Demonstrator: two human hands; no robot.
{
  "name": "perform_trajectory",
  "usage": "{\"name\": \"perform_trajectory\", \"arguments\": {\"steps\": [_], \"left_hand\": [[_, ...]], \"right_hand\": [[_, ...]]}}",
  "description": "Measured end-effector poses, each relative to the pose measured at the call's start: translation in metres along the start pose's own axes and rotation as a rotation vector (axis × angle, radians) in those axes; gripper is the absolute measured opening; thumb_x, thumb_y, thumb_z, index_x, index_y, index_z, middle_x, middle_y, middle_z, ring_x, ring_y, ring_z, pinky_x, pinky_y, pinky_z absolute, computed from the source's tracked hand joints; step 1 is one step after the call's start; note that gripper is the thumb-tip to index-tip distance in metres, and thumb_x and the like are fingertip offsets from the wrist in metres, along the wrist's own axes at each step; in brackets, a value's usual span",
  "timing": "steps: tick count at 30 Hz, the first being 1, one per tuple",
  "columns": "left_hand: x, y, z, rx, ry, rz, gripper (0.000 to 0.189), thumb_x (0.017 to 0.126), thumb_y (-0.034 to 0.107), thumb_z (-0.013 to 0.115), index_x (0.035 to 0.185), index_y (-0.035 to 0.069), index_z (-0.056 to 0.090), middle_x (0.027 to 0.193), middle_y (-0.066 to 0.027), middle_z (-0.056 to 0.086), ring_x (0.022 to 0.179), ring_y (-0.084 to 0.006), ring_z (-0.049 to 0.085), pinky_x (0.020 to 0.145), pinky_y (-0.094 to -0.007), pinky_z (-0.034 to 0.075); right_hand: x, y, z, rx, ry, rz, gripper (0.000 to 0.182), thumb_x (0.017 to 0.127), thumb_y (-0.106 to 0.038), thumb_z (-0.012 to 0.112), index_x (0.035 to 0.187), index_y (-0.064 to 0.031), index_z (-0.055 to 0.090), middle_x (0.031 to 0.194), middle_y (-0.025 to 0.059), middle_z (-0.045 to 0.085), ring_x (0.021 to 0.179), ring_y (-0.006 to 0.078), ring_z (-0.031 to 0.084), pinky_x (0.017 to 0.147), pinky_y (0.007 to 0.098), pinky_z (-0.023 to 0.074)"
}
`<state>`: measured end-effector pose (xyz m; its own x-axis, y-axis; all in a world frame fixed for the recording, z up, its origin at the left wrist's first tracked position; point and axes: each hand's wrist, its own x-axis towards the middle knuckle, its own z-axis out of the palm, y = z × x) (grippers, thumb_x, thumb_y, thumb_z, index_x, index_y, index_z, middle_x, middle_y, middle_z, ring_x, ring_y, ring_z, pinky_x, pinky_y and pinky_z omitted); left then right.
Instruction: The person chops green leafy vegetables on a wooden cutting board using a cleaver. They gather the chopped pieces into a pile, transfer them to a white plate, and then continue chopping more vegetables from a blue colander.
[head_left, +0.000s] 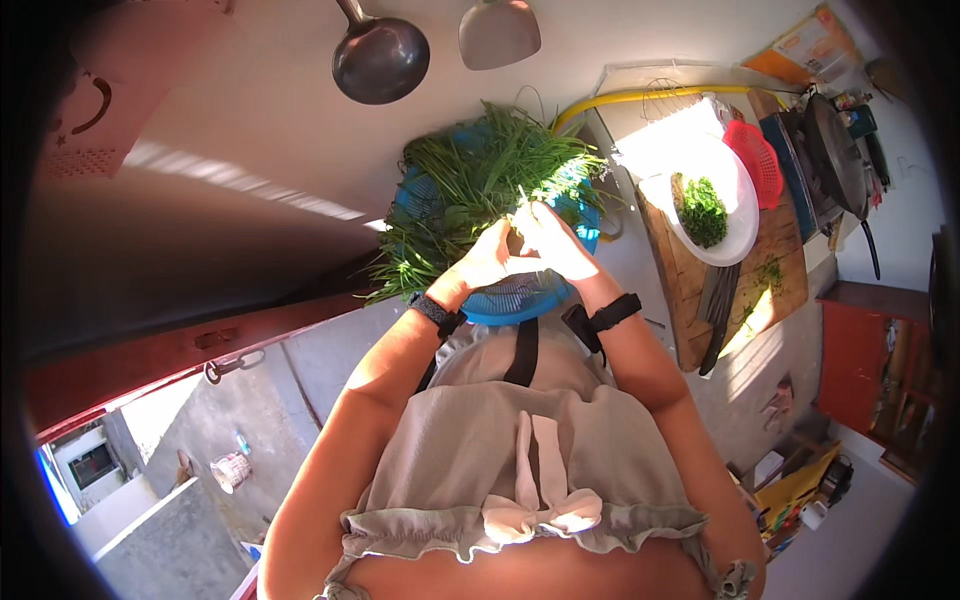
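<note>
Long-leaved green vegetables (480, 169) are heaped in a blue plastic basket (499, 311) in front of my body, some leaves hanging over its left rim. Above the near part of the basket, my left hand (491, 259) and my right hand (559, 244) meet at the fingertips. A thin pale stalk (523, 195) sticks up from the fingers of my right hand, which pinch it. Strong sunlight washes out the right hand. The left fingertips are bent close to the right ones, and whether they grip anything is hard to see.
Right of the basket, a wooden cutting board (784, 289) bears a white bowl (739, 251) of chopped greens (703, 214), a cleaver-like knife (720, 315) and a red colander (757, 161). A wok (834, 154) stands beyond. A ladle (381, 60) and a spatula (500, 34) hang on the wall.
</note>
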<state>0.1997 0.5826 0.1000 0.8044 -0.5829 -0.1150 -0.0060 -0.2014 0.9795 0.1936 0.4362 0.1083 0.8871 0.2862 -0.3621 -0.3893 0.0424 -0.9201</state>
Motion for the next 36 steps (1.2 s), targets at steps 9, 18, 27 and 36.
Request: {"name": "perform_trajectory", "arguments": {"steps": [9,18,27,36], "left_hand": [[-0.032,0.000,-0.029,-0.864,0.230,-0.227,0.018,0.090,0.013,0.043,0.095,0.001,0.056,0.094,-0.0073,0.059,0.088,-0.0155,0.054,0.082,-0.0302,0.044],[-0.073,0.006,-0.070,-0.939,0.690,-0.190,0.017,0.091,0.019,0.043,0.090,0.003,0.049,0.073,-0.0051,0.049,0.069,-0.0185,0.053,0.071,-0.0304,0.046],[-0.082,0.018,-0.071,-0.986,0.784,-0.216,0.017,0.090,0.019,0.046,0.091,0.003,0.051,0.073,-0.0040,0.051,0.082,-0.0216,0.058,0.073,-0.0305,0.047],[-0.088,0.004,-0.095,-1.055,0.948,-0.097,0.018,0.091,0.020,0.042,0.088,0.005,0.051,0.066,-0.0012,0.048,0.068,-0.0165,0.053,0.066,-0.0248,0.046]], "right_hand": [[0.009,-0.034,-0.010,-0.134,-0.091,-0.254,0.038,0.091,-0.023,0.045,0.120,0.0011,0.046,0.107,0.0078,0.057,0.098,0.0131,0.052,0.085,0.0250,0.0406],[0.036,0.041,-0.010,-1.083,-0.071,-0.198,0.052,0.072,-0.022,0.066,0.120,-0.0135,0.047,0.125,0.0113,0.045,0.110,0.0296,0.047,0.090,0.0367,0.0412],[0.074,0.061,0.023,-0.880,-0.108,-0.322,0.021,0.081,-0.015,0.052,0.098,-0.0071,0.062,0.096,0.0142,0.062,0.085,0.0302,0.059,0.074,0.0333,0.0466],[0.048,0.009,-0.045,-0.537,0.235,-0.246,0.024,0.085,-0.025,0.054,0.089,-0.0010,0.055,0.074,0.0098,0.061,0.071,0.0182,0.059,0.065,0.0285,0.0453]]}}
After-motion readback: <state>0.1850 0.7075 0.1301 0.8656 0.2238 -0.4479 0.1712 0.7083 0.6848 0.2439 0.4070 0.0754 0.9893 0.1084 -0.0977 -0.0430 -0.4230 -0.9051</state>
